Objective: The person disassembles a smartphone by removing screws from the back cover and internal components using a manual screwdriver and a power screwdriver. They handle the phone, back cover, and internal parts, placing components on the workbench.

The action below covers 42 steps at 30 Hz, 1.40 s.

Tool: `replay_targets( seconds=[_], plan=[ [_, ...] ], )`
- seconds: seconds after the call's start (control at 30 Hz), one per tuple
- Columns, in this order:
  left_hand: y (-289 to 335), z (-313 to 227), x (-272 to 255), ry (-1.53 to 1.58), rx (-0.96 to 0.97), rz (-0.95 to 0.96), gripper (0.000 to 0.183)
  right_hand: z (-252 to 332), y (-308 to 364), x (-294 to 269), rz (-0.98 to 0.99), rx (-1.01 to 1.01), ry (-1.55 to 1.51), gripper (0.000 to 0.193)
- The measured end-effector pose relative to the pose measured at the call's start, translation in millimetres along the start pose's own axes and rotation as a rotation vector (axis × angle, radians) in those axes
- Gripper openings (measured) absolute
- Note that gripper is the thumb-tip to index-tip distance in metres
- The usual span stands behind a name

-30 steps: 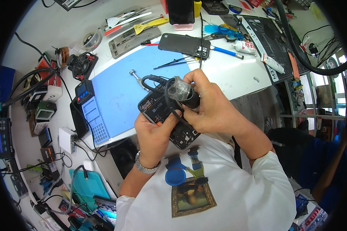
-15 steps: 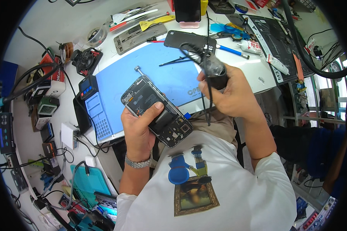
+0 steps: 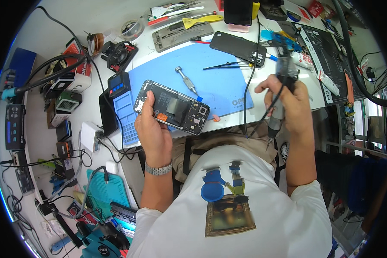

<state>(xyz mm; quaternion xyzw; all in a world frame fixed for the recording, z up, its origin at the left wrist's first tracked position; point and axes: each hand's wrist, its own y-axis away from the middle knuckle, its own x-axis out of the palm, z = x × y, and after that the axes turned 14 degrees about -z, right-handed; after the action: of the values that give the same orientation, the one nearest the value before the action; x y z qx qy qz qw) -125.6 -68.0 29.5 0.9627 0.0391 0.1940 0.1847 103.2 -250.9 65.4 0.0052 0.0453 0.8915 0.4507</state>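
Observation:
My left hand (image 3: 154, 136) grips an opened smartphone (image 3: 192, 115) by its left end, above the near edge of the blue mat. The thumb presses on its inner side, where a black battery, an orange tab and a camera module show. In my right hand (image 3: 293, 101) is a grey and black handheld power tool (image 3: 277, 115), its thin tip pointing down over my lap; its exact kind is unclear. A dark cord runs beside it. Beyond the phone, a small screwdriver (image 3: 186, 81) lies on the blue mat (image 3: 159, 64). A small blue tab (image 3: 199, 99) shows at the phone's upper edge.
Tweezers (image 3: 228, 66) and a black phone panel (image 3: 236, 46) lie towards the back. A grey metal fixture (image 3: 180, 36) carries a yellow spatula (image 3: 202, 20). Glue tubes (image 3: 329, 83) are at the right. A hanging cable (image 3: 252, 77) crosses the mat's right side.
The phone has turned closer to level, uncovering the screwdriver on the mat. My right hand has moved right, and the power tool has swung so that its tip points down. The view has shifted.

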Motion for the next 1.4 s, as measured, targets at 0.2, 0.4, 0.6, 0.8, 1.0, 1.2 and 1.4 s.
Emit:
replay_targets(
  seconds=[0.2, 0.4, 0.6, 0.8, 1.0, 1.2, 1.4],
  plan=[
    [-19, -14, -20, 0.009, 0.100, -0.095, 0.019, 14, 14, -28, -0.137, -0.150, 0.093, 0.048],
    [-32, -32, -40, -0.041, 0.083, -0.150, 0.012, 32, 20, -54, -0.241, -0.316, 0.235, 0.048],
    [-34, -34, -50, 0.058, 0.105, -0.090, 0.014, 33, 14, -77, -0.242, -0.219, -0.108, 0.059],
    [-31, -22, -49, 0.171, 0.072, 0.037, 0.051, -3, 6, -55, 0.103, -0.526, -0.286, 0.054],
    [-20, -16, -48, 0.052, -0.013, 0.232, 0.063, -21, 20, -34, 0.231, -0.290, -0.438, 0.060],
    [-12, -8, -39, 0.090, 0.050, 0.324, 0.063, -30, 12, -22, 0.169, -0.222, -0.344, 0.046],
    [-16, 0, -44, 0.338, -0.139, 0.658, 0.087, -41, 14, -13, 0.107, -0.191, -0.299, 0.090]
  ],
)
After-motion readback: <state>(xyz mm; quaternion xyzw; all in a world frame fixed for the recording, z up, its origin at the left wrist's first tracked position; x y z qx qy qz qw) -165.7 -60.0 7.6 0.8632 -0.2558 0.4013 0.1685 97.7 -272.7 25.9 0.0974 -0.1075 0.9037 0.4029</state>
